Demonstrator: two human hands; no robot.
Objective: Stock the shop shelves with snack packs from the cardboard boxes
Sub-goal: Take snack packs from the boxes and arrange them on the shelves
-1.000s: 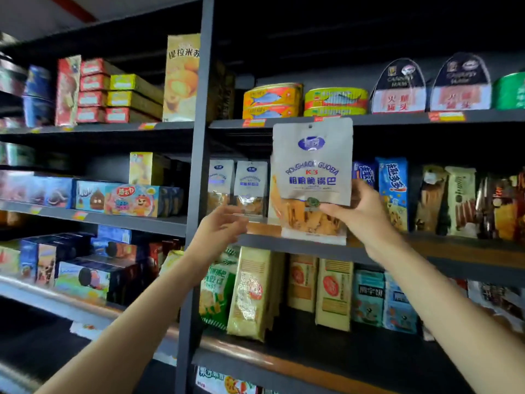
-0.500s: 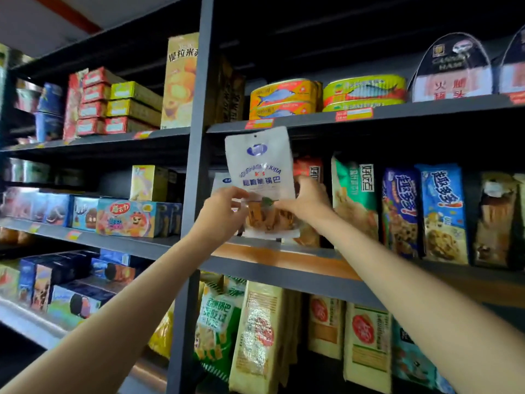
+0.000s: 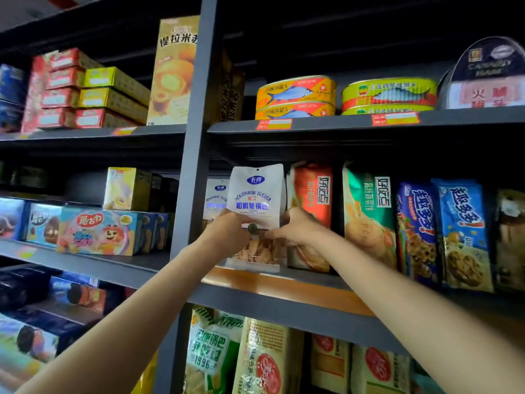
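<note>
Head view looked up at dark metal shop shelving. At the centre, a white snack pouch point(image 3: 257, 194) stood upright on the middle shelf point(image 3: 284, 282), its bottom edge near the shelf's front lip. The pouch bore a blue oval logo, the words "ROUGHAGE GUOBA", a red "K3" and blue Chinese characters; its lower part was clear and showed golden-brown crisp pieces. The left hand point(image 3: 227, 231) gripped the pouch's left edge at about 9 o'clock, fingers curled round it. The right hand point(image 3: 298, 227) pinched the pouch at its right edge, at about 3 o'clock, thumb on the front.

Just behind the pouch at 10 o'clock stood a second identical pouch point(image 3: 216, 199), partly hidden. Touching the held pouch at 3 o'clock stood an orange snack bag point(image 3: 312, 194), then a green snack bag point(image 3: 366, 211), then two blue cookie bags point(image 3: 443, 231), all upright in a row on the same shelf.

At 12 to 1 o'clock, the upper shelf point(image 3: 326, 123) carried stacked oval fish tins point(image 3: 295, 98), more fish tins in yellow-green point(image 3: 389, 93) and a domed canned ham tin point(image 3: 488, 75). At 10 o'clock, a tall yellow cake box point(image 3: 176, 69) stood beside stacked red and yellow cartons point(image 3: 85, 89). At 6 o'clock, the lower shelf held upright green and tan guoba bags point(image 3: 241, 356).
</note>
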